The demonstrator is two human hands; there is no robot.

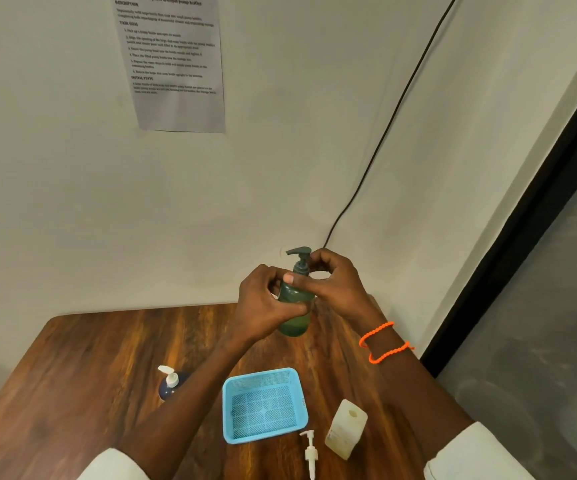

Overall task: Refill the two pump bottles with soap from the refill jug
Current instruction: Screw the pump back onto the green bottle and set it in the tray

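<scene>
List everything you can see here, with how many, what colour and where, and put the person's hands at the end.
green pump bottle: one, dark green with pump head on, held up above the far end of the table
dark blue bottle: one, white flip cap, on the table at left
basket: one, light blue mesh, on the table near the middle
loose pump head: one, white, lying on the table just in front of the basket
pale bottle: one, cream, no pump, right of the basket
table: one, dark wood
printed sheet: one, on the wall
cable: one, black, down the wall
wrist bands: orange, right wrist
left hand: grips the bottle body
right hand: holds the pump collar
</scene>
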